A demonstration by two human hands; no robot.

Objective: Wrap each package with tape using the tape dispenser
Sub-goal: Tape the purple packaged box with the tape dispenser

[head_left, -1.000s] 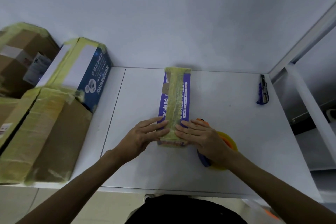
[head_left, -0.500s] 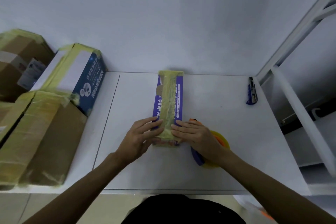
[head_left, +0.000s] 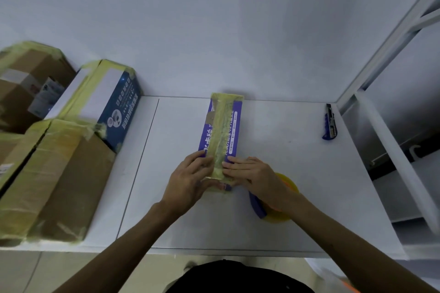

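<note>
Fingers first. The left hand (head_left: 188, 181) lays straight fingers (head_left: 201, 160) on the near left edge of the long purple printed carton (head_left: 234, 126). They press down and are not closed round it. The left thumb is hard to make out at the carton's near end, under blurred glossy tape. The right hand (head_left: 256, 175) lies flat too, its fingers (head_left: 234, 164) extended onto the near right edge, gripping nothing.

The carton lies lengthwise mid-table, far end close to the wall, with one yellowish tape strip (head_left: 220, 131) along its top. Its near end is covered by both hands.

The tape dispenser, a yellow-orange roll with a blue handle (head_left: 257, 204), sits just beside and under the right wrist. It is mostly hidden, so I cannot see its blade.

Count: two hands, one carton in work, one dispenser. There is one blue utility knife (head_left: 329, 123), well apart near the far right corner of the white table (head_left: 309, 221).

At the left are four taped boxes:
- One brown cardboard box (head_left: 62, 181).
- One blue-and-white box (head_left: 114, 107).
- One brown box behind them (head_left: 31, 71).
- One box cut off at the frame edge (head_left: 9, 147).

A white shelf frame (head_left: 381, 123) stands on the right, partly out of view.
</note>
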